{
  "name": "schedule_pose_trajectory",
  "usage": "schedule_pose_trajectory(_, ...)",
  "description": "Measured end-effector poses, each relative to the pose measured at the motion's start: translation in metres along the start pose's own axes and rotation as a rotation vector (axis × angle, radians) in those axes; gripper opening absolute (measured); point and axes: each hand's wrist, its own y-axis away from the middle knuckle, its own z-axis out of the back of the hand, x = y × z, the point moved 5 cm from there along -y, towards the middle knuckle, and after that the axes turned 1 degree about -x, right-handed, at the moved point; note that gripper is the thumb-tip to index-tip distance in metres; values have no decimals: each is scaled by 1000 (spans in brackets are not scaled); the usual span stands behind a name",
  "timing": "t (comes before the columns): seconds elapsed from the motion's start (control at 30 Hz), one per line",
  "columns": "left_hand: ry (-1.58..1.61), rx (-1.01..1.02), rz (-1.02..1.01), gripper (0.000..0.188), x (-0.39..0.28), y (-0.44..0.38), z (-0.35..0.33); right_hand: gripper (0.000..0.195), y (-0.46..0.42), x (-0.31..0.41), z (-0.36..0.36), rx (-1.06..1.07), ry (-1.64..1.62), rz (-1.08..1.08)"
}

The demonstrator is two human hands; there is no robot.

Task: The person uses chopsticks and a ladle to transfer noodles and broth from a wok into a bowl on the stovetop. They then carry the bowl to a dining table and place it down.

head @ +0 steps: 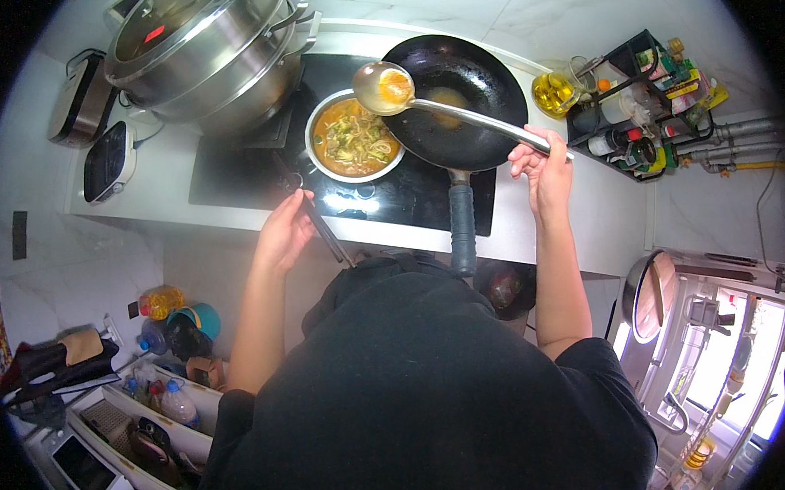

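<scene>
My right hand [548, 170] grips the handle end of a long metal ladle [472, 116]. Its bowl, with some orange-brown broth in it, hangs between a black wok [491, 87] and a metal bowl. The metal bowl [313, 157] stands left of the wok and holds noodles with green vegetables [359, 140] in orange-brown broth. A little liquid lies at the bottom of the wok, whose grey-wrapped handle [462, 231] points towards me. In my left hand [286, 230] is a pair of dark chopsticks [325, 228], held near the counter's front edge, apart from the bowl.
A tall steel steamer pot [224, 74] stands on the left of the black glass cooktop [417, 200]. To the right are a glass jar of yellow oil [553, 94] and a black rack [629, 66] of seasoning bottles. Open drawers [142, 418] lie at lower left.
</scene>
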Motion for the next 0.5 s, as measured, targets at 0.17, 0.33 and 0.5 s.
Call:
schedule_pose_trajectory(0.17, -10, -37, -22, 21, -8, 10, -2, 45, 3, -19, -25, 28, -46, -127)
schedule_pose_trajectory(0.33, 5, -80, -29, 21, -11, 17, 6, 48, 5, -56, -32, 67, -87, -310)
schedule_pose_trajectory(0.5, 25, -54, -25, 21, -9, 15, 23, 53, 9, -70, -35, 48, -54, -410)
